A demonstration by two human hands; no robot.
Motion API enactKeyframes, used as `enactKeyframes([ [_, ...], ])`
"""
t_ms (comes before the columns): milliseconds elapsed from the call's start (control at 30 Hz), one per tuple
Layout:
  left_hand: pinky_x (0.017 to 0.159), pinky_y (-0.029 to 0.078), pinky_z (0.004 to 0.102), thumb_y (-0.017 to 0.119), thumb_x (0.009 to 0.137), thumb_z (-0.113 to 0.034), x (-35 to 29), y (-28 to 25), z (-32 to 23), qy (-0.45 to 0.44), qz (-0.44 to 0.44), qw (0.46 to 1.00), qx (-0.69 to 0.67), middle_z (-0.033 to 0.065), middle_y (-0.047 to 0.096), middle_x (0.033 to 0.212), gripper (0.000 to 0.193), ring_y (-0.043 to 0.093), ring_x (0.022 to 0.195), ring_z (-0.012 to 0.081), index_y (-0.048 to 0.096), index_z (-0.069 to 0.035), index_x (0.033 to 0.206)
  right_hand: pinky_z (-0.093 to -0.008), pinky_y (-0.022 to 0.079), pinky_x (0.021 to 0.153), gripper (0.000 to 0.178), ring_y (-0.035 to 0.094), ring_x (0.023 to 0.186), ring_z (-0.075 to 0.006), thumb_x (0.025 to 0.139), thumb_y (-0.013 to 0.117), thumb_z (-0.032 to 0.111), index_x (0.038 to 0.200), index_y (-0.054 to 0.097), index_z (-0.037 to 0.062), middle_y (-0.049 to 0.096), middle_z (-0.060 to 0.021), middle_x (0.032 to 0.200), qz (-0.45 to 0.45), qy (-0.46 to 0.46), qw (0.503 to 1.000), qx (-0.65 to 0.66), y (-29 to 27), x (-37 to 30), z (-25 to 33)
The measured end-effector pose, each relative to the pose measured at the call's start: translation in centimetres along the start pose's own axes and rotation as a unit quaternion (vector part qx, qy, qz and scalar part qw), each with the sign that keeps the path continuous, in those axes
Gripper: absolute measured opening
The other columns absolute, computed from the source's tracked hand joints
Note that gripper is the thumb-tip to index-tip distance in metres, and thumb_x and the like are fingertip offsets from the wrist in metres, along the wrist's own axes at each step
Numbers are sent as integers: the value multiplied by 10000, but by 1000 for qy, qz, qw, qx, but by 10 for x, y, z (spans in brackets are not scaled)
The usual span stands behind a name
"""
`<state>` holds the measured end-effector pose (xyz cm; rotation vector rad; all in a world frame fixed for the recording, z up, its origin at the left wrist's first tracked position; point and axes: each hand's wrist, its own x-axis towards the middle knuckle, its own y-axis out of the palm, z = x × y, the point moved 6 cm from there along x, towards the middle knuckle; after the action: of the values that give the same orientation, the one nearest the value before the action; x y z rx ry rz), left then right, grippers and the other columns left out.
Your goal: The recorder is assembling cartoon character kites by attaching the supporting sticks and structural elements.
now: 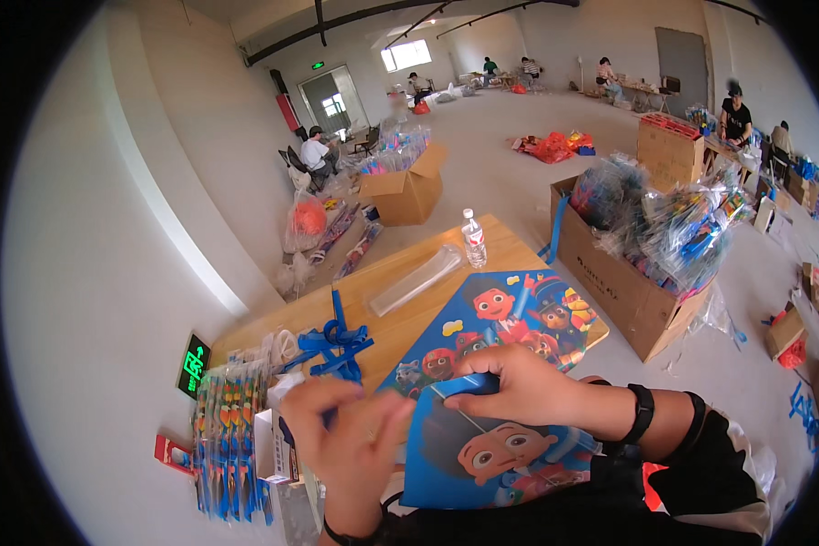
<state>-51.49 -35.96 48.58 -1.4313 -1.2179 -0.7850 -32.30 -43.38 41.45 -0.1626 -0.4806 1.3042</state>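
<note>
My right hand pinches the top edge of a blue sheet printed with cartoon figures, thumb on the near side. A thin pale line crosses the sheet below that thumb. Beside its left edge is my left hand, fingers curled and smeared by motion; whether it grips anything does not show. Another blue cartoon-printed sheet lies flat on the wooden table beyond my hands, partly covered by them. Bent blue strips are heaped on the table to the left.
A water bottle and a clear plastic sleeve stand and lie at the table's far side. Packaged colourful goods hang at the left edge. A large carton of wrapped goods stands to the right. Several people sit or work farther off.
</note>
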Motion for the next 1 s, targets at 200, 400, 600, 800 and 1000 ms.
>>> enactKeyframes([
  [200, 788, 382, 380, 906, 651, -162, -7, 20, -23, 76, 105, 989, 71, -30, 592, 870, 220, 495, 850, 217, 788, -143, 835, -280, 423, 662, 207, 528, 741, -86, 886, 812, 171, 929, 669, 27, 596, -24, 800, -14, -55, 998, 26, 1, -1, 9],
  [400, 779, 375, 366, 899, 669, -155, -8, 23, -14, 33, 105, 992, 65, -16, 601, 884, 228, 491, 824, 202, 804, -142, 876, -331, 475, 688, 248, 615, 747, -210, 881, 796, 205, 1017, 699, 22, 668, -99, 864, -8, -73, 997, 0, 2, -1, 9],
  [600, 775, 404, 364, 895, 677, -125, -6, 22, -5, 0, 134, 990, 43, 25, 613, 877, 195, 542, 796, 216, 774, -105, 829, -332, 478, 702, 267, 627, 760, -231, 862, 818, 212, 1008, 696, 25, 667, -104, 878, -2, -80, 997, -1, 4, -1, 8],
  [800, 715, 454, 316, 824, 745, -23, -5, 30, 15, -77, 210, 969, -105, 93, 613, 863, 165, 581, 797, 208, 709, -18, 862, -304, 491, 778, 303, 665, 864, -171, 871, 820, 194, 1055, 638, 36, 706, -72, 949, 7, -79, 996, 41, 6, -2, 7],
  [1000, 717, 455, 305, 824, 775, -46, -22, 49, 29, -173, 338, 893, -243, 88, 633, 892, 186, 593, 809, 186, 696, 17, 893, -277, 496, 893, 293, 644, 996, -102, 882, 804, 85, 1108, 621, 49, 695, -29, 1051, 31, -46, 995, 77, 10, -5, 3],
])
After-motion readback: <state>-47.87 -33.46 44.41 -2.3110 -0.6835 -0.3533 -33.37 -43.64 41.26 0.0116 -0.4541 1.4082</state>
